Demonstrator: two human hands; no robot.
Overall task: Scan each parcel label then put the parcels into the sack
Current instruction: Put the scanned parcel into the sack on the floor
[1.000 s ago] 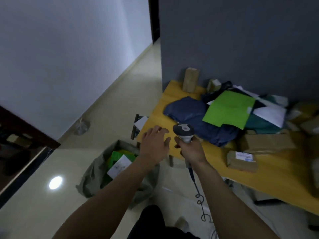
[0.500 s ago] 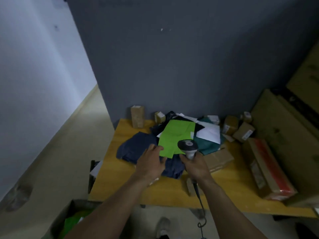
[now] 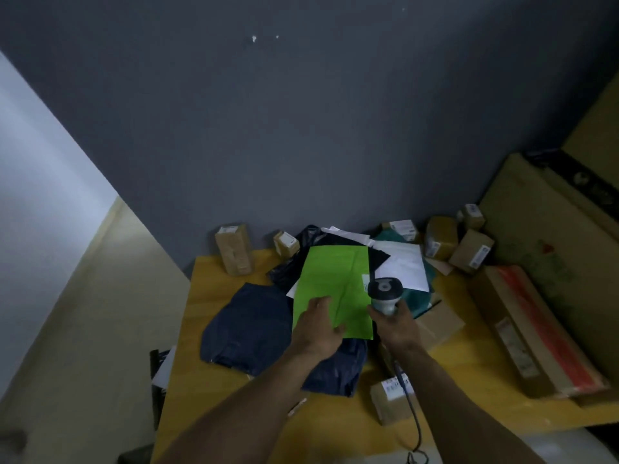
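**A:** The left hand [image 3: 318,324] lies flat, fingers straight, on the green parcel [image 3: 335,283] near its seven o'clock corner. It's pressing, not gripping.

**B:** And the right hand [image 3: 397,326] is wrapped round the scanner [image 3: 385,291], its head up at the parcel's three o'clock edge.

**A:** Right where the white label [image 3: 365,282] sits! The parcel tops the pile on the table [image 3: 214,286], with a navy bag [image 3: 248,323] at its nine o'clock.

**B:** I'd press the parcel smooth so the label doesn't wrinkle, swing the scanner's nose toward nine o'clock, and draw it off a touch. It looks too close to read.

**A:** Mind the cable [image 3: 413,416] trailing past the small box [image 3: 390,400] at five o'clock. A snag could skew the aim.

**B:** The sack's out of view, so that comes after the beep.
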